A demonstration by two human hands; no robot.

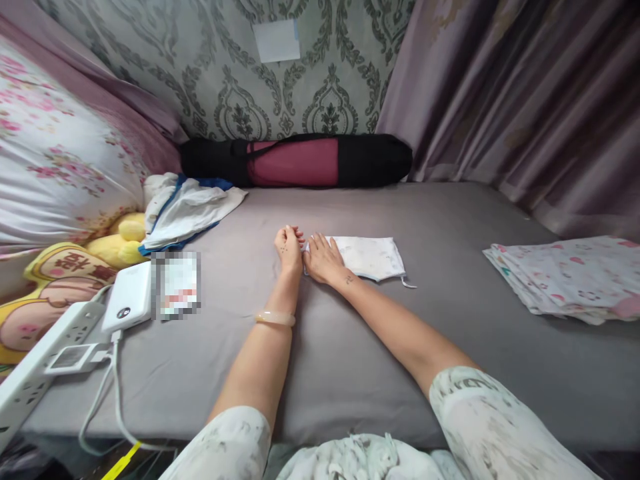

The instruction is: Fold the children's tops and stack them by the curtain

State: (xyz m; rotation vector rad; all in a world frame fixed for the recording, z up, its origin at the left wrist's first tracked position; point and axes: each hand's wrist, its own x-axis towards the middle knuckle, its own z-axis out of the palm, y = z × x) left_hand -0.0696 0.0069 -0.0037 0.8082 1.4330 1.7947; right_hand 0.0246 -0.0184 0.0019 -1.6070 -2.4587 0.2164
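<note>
Right hand (323,259): fingers extended flat on a white drawstring pouch (371,256), which reaches rightward from them. Left hand (289,248): fingers curled alongside; grip cannot be determined. Step appears to be smoothing; next move likely calls for even pressure.

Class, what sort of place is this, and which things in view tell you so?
Most likely a bedroom, seen over a bed: a grey sheet covers the wide flat surface, floral-print bedding bulges at the left, and a purple curtain hangs at the right.
</note>
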